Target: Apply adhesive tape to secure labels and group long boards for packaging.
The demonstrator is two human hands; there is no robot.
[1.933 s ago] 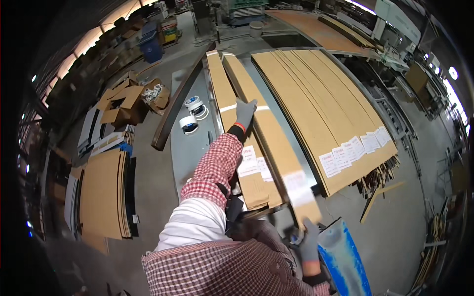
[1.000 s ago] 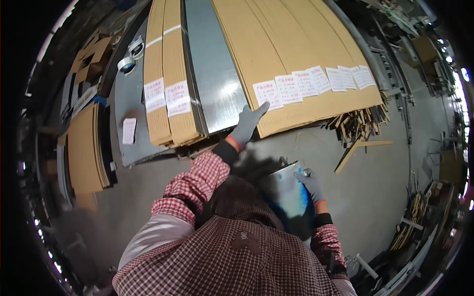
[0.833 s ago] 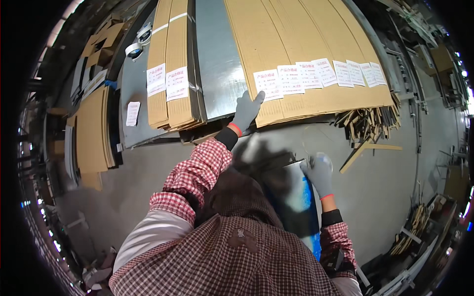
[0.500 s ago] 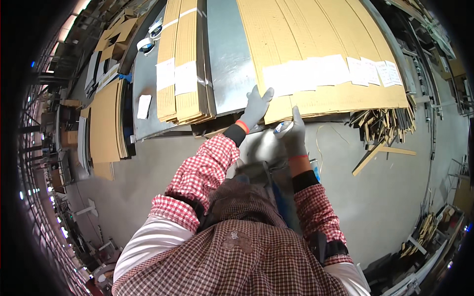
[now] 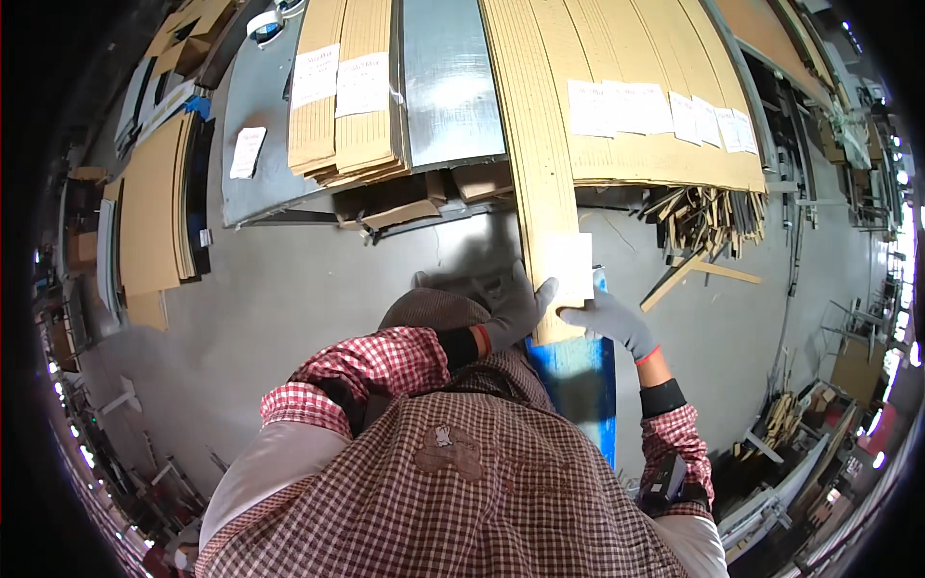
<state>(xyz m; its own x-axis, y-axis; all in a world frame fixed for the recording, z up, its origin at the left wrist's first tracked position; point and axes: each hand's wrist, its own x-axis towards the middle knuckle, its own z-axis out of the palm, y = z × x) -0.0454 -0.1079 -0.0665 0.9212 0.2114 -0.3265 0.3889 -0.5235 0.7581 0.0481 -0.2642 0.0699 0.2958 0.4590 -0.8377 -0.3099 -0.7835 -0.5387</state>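
Observation:
A long stack of cardboard strips (image 5: 547, 183) juts off the table's front edge toward me, with a white paper sheet (image 5: 570, 262) on its near part. My left hand (image 5: 520, 308), in a grey glove, grips the stack's left edge, thumb on top and the other fingers partly hidden. At its right edge, my gloved right hand (image 5: 615, 323) grips the near end, thumb on top and fingers out of sight below. Under that end is a blue surface (image 5: 583, 385).
The metal table (image 5: 438, 106) carries more cardboard strips (image 5: 674, 159) with papers at right and two bundles (image 5: 339, 135) at left. A tape roll (image 5: 263, 26) lies at the far left. Cardboard offcuts (image 5: 708, 222) bunch below the table's right side. Cardboard sheets (image 5: 159, 207) lean at left.
The leftmost labelled strip stack has slid off the table toward me, with both hands on its near end. A small blue-and-white object in my right hand earlier is not visible now.

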